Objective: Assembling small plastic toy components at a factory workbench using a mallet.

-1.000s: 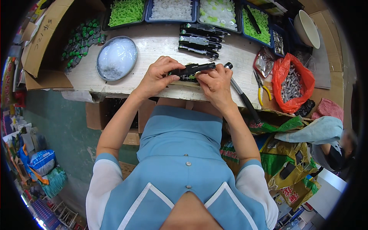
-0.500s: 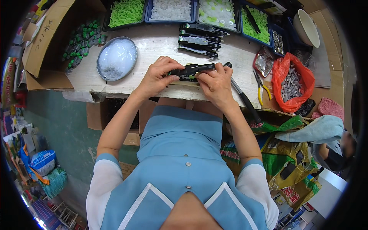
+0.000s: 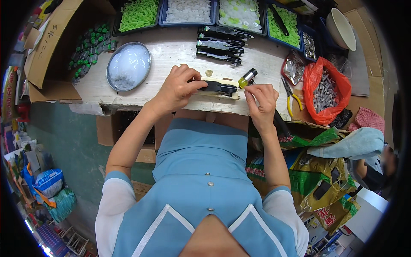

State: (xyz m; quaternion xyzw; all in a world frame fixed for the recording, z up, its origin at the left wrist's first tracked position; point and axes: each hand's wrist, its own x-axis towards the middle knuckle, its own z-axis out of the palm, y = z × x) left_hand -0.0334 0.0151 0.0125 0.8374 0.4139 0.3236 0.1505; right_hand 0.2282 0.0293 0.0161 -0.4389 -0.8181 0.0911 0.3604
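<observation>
A: Since the earlier frame, the right hand [image 3: 262, 100] is coming away from the black piece [image 3: 220, 88], and the hammer [image 3: 247, 78] is lying differently, head closer in, at the piece's two o'clock.

B: Left hand [image 3: 177, 88]?

A: Pinching the piece's nine o'clock end. Piece is lying on a pale strip [image 3: 232, 82] near the bench [image 3: 171, 47] edge.

B: Right?

A: Fingers are bending over the hammer's shaft; cannot tell whether they are gripping.

B: How far along?

A: Similar pieces [image 3: 220, 51] are lying in a row at twelve o'clock, looking finished, I'd judge. The held one is showing no green, perhaps closed up. Loose green parts [image 3: 139, 15] are filling a tray at ten, white parts [image 3: 190, 12] at eleven: plenty seems to be remaining.
</observation>
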